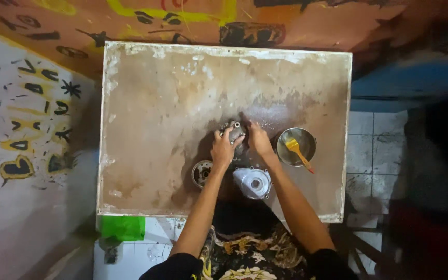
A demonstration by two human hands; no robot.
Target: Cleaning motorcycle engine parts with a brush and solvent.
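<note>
A grey metal engine part [233,130] sits in the middle of a stained brown tabletop [156,103]. My left hand [223,150] is closed over its left side and top. My right hand [259,140] presses against its right side, fingers curled on it. Just below my hands lie a round metal ring-shaped part [201,172] on the left and a pale silver engine cover [252,182] on the right. Most of the gripped part is hidden under my fingers.
A round metal bowl [307,142] stands to the right of my hands with a yellow-bristled brush [297,152] with an orange handle resting in it. A painted wall lies beyond the table's far edge. A green object [123,227] sits below the near left corner, above tiled floor.
</note>
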